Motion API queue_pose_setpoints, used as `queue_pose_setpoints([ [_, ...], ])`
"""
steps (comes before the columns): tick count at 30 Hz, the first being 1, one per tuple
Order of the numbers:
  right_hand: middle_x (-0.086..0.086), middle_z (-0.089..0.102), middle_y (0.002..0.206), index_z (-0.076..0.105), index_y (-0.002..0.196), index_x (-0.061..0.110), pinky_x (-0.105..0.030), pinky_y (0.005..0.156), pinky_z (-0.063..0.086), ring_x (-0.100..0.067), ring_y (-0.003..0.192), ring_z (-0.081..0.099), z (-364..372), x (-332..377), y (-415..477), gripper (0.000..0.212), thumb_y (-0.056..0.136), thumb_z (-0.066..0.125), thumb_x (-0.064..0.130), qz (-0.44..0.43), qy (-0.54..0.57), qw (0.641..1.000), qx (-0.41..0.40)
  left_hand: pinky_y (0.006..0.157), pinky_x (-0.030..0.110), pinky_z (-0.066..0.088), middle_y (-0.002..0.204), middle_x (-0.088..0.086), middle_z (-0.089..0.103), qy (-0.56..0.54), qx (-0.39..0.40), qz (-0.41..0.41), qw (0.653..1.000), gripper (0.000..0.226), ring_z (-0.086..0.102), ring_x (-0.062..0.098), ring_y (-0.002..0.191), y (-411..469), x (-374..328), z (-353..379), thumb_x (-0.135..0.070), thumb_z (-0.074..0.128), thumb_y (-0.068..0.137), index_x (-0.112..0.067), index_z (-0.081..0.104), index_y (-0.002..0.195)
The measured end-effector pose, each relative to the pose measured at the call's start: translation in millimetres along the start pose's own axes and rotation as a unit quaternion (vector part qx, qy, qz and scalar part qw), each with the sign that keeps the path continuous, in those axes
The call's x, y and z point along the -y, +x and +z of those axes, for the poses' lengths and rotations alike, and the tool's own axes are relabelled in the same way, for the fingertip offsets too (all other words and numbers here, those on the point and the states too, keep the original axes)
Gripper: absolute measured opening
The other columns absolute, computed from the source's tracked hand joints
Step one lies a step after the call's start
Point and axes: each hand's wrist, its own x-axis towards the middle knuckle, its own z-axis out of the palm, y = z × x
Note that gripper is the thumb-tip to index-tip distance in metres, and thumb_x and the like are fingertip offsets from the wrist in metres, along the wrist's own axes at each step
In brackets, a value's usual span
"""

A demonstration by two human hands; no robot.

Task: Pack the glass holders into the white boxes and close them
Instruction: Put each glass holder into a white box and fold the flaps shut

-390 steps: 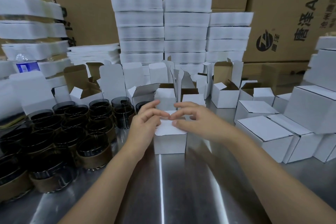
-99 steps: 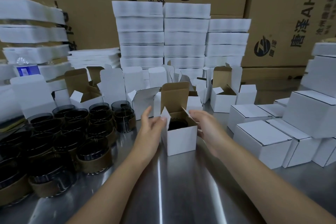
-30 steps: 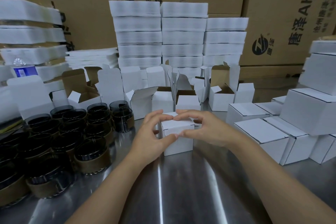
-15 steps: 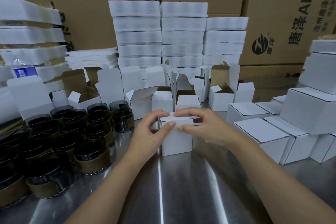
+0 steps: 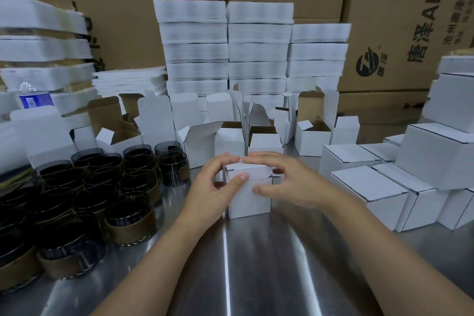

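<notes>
While I've only got the head cam to go on, it's a pretty clear look: both hands are wrapped around one small white box (image 5: 250, 192) sitting on the steel counter (image 5: 256, 264), dead centre. My left hand (image 5: 214, 187) is curled over the box's left top corner, fingers on the lid and thumb pressed on the front face. My right hand (image 5: 289, 182) lies over the right side, fingers across the lid and thumb touching the front wall. The lid flap is folded down but its front edge looks slightly raised, so I can't tell if it's fully tucked. Whatever is inside the box is hidden. Off to the left, the dark glass holders (image 5: 84, 192) with brownish bands stand packed together on the counter, well apart from the box in my hands. Behind it stands a row of open boxes (image 5: 230, 136) with their flaps up. To the right, closed boxes (image 5: 369, 190) sit side by side, some stacked. Further back are stacks of flat white blanks (image 5: 256, 51), with big brown cartons (image 5: 397, 20) behind everything.
</notes>
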Motion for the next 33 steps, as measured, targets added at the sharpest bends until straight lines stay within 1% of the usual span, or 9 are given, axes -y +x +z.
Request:
queue_pose_setpoints([
  [3, 0.029, 0.048, 0.133, 0.054, 0.122, 0.053, -0.027, 0.106, 0.037, 0.011, 0.122, 0.041, 4, -1, 1, 0.053, 0.077, 0.071, 0.032, -0.007, -0.004, 1.000, -0.019, 0.107, 0.029, 0.037, 0.129, -0.017, 0.052, 0.003, 0.006, 0.005, 1.000, 0.025, 0.044, -0.001, 0.128, -1, -2, 0, -0.042, 0.067, 0.078, -0.044, 0.062, 0.102],
  [6, 0.032, 0.047, 0.132, 0.050, 0.120, 0.059, -0.029, 0.105, 0.038, 0.010, 0.122, 0.041, 4, -1, 1, 0.053, 0.077, 0.070, 0.037, -0.010, -0.013, 1.000, -0.021, 0.108, 0.031, 0.038, 0.125, -0.019, 0.054, -0.004, 0.001, 0.005, 1.000, 0.022, 0.045, 0.000, 0.127, 1, -2, 0, -0.034, 0.070, 0.080, -0.044, 0.064, 0.099],
  [12, 0.033, 0.036, 0.138, 0.034, 0.127, 0.065, -0.016, 0.098, 0.030, 0.012, 0.123, 0.035, 4, -1, -2, 0.066, 0.075, 0.070, 0.047, -0.026, -0.116, 0.993, 0.000, 0.098, 0.013, 0.037, 0.117, -0.026, 0.053, -0.005, -0.005, 0.002, 1.000, 0.013, 0.044, -0.002, 0.127, 2, 0, 1, -0.035, 0.063, 0.085, -0.042, 0.062, 0.096],
  [16, 0.034, 0.040, 0.134, 0.040, 0.125, 0.064, -0.020, 0.103, 0.032, 0.011, 0.124, 0.036, 9, 2, 0, 0.062, 0.074, 0.070, 0.046, -0.032, -0.064, 0.997, -0.012, 0.098, 0.012, 0.033, 0.120, -0.025, 0.052, -0.021, -0.003, -0.006, 1.000, 0.014, 0.042, 0.000, 0.129, 2, 0, 0, -0.029, 0.059, 0.089, -0.040, 0.062, 0.098],
  [20, 0.028, 0.049, 0.130, 0.055, 0.123, 0.050, -0.020, 0.099, 0.038, 0.009, 0.123, 0.041, 11, 1, 3, 0.040, 0.087, 0.065, 0.034, -0.019, 0.032, 0.999, -0.029, 0.105, 0.027, 0.039, 0.133, -0.005, 0.053, -0.035, -0.012, -0.029, 0.999, 0.015, 0.050, 0.010, 0.124, 1, -3, -1, -0.027, 0.062, 0.087, -0.036, 0.064, 0.099],
  [24, 0.024, 0.052, 0.128, 0.059, 0.109, 0.053, -0.019, 0.099, 0.039, 0.008, 0.122, 0.044, 10, 1, 4, 0.031, 0.091, 0.061, 0.028, -0.007, 0.085, 0.996, -0.032, 0.106, 0.035, 0.042, 0.134, 0.001, 0.055, -0.030, -0.014, -0.031, 0.999, 0.016, 0.053, 0.015, 0.121, 0, -7, -3, -0.028, 0.063, 0.086, -0.036, 0.064, 0.100],
  [27, 0.017, 0.051, 0.135, 0.061, 0.108, 0.053, -0.026, 0.104, 0.039, 0.006, 0.125, 0.042, 10, 1, 4, 0.031, 0.091, 0.062, 0.028, -0.003, 0.087, 0.996, -0.026, 0.106, 0.027, 0.041, 0.132, 0.001, 0.055, -0.026, -0.008, -0.024, 0.999, 0.016, 0.052, 0.011, 0.122, 0, -7, -3, -0.024, 0.062, 0.088, -0.033, 0.065, 0.101],
  [30, 0.017, 0.051, 0.136, 0.064, 0.111, 0.048, -0.026, 0.106, 0.038, 0.010, 0.124, 0.041, 7, 2, 3, 0.031, 0.090, 0.063, 0.025, 0.000, 0.090, 0.996, -0.013, 0.093, 0.006, 0.038, 0.125, -0.004, 0.058, -0.066, -0.010, -0.034, 0.997, 0.017, 0.051, 0.005, 0.121, 1, -8, -3, -0.018, 0.052, 0.095, -0.027, 0.067, 0.097],
  [33, 0.022, 0.048, 0.137, 0.063, 0.113, 0.049, -0.023, 0.107, 0.035, 0.009, 0.125, 0.040, 4, 4, 2, 0.031, 0.092, 0.060, 0.026, 0.012, 0.081, 0.997, 0.004, 0.081, 0.006, 0.043, 0.115, -0.015, 0.061, -0.129, -0.026, -0.074, 0.989, 0.029, 0.054, 0.003, 0.113, 3, -10, -3, -0.020, 0.043, 0.099, -0.025, 0.071, 0.092],
])
